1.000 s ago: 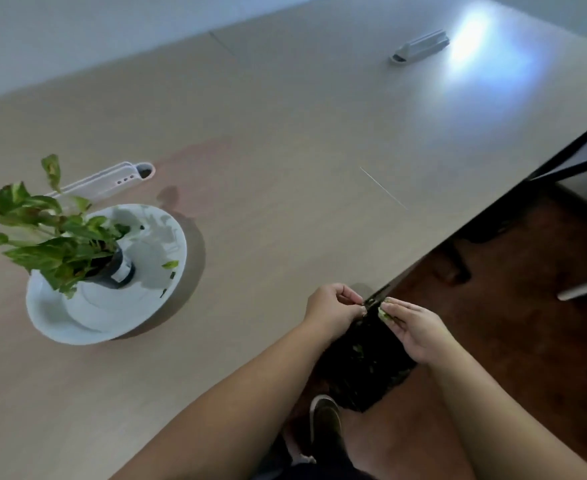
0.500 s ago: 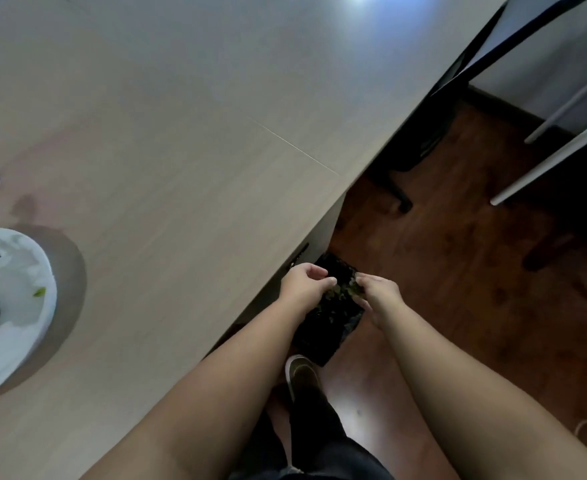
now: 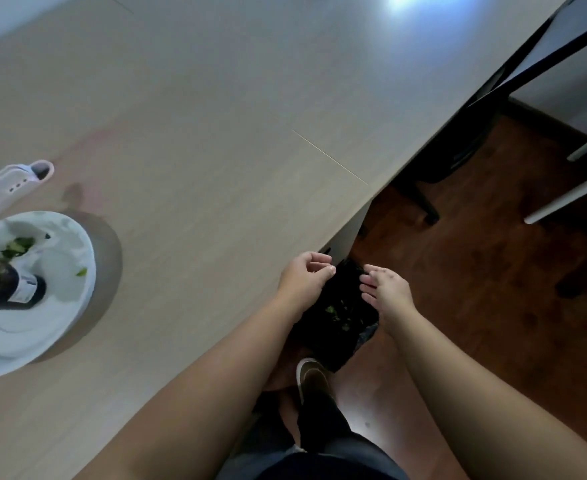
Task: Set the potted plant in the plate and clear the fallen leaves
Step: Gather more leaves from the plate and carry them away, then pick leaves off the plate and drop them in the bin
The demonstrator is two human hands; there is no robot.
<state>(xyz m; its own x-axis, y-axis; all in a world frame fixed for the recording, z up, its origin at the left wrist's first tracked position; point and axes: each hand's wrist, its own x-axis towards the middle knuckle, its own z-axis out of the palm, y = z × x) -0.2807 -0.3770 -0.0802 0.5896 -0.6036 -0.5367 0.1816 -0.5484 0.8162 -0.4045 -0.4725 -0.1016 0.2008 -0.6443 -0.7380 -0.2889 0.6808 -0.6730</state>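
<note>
The potted plant point(image 3: 6, 285), green leaves in a dark pot with a white label, stands in the white plate point(image 3: 67, 317) at the table's left. One small green leaf point(image 3: 81, 271) lies on the plate's right side. Past the table's edge a black bin bag point(image 3: 337, 317) hangs below, with green leaf bits point(image 3: 333, 310) inside. My left hand point(image 3: 304, 280) hovers over its left rim, fingers curled and empty. My right hand point(image 3: 387, 291) is over its right rim, fingers spread and empty.
A white case point(image 3: 8, 185) lies on the wooden table point(image 3: 198, 133) behind the plate. My shoe point(image 3: 313, 379) stands on the dark wooden floor below the bag. Black table legs point(image 3: 527, 53) and grey chair legs point(image 3: 572, 192) are at the right.
Both hands were pinched together over the bag; now they have parted and opened, and leaf bits lie in the bag. The view swung back left, showing the plate and plant again.
</note>
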